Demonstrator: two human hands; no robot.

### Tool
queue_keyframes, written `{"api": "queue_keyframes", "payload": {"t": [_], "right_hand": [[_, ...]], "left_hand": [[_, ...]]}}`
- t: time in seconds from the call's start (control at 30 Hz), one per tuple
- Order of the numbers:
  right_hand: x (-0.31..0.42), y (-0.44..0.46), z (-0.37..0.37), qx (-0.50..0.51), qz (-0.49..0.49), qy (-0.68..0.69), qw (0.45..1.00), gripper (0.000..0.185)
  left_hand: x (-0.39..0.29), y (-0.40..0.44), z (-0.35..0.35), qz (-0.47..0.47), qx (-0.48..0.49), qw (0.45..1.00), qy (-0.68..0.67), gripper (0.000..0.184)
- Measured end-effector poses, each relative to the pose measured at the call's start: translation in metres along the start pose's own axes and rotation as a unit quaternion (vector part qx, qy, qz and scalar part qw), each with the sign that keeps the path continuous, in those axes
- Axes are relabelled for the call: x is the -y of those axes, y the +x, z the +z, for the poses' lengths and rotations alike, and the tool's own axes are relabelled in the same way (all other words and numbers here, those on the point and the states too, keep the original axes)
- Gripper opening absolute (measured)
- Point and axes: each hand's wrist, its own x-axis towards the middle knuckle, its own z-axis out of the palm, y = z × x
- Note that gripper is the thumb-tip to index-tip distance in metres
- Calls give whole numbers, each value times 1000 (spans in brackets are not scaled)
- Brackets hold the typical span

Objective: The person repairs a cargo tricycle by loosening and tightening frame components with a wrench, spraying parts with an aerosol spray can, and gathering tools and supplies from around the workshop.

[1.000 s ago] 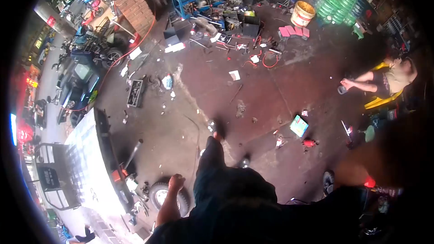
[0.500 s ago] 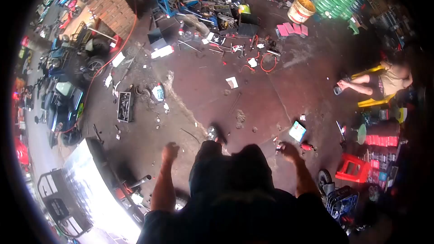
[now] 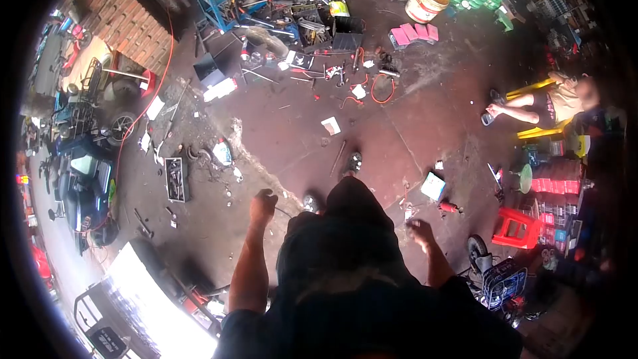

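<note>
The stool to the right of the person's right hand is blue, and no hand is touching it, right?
Not quite: the stool is red, not blue, as the head view shows. It is to the right of the right hand, and no hand is touching it.

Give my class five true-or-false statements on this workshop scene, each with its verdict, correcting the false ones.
1. The person's left hand and right hand are apart. True.
2. The right hand grips the blue-and-white box. False: it lies on the floor, apart from that hand.
3. The pink blocks lie near the bucket. True.
4. The seated person's chair is blue. False: it is yellow.
5. The red stool is nearer the right hand than the left. True.
</note>
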Motion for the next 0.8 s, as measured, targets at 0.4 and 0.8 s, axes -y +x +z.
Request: {"api": "queue_keyframes", "payload": {"t": [0.4,0.8], "right_hand": [[172,122,-52,73,-25,20,997,35],[186,271,-112,27,14,26,999,14]], "left_hand": [[78,-10,19,-183,-51,980,-56,28],[-55,-25,8,-259,-127,947,-139,37]]}}
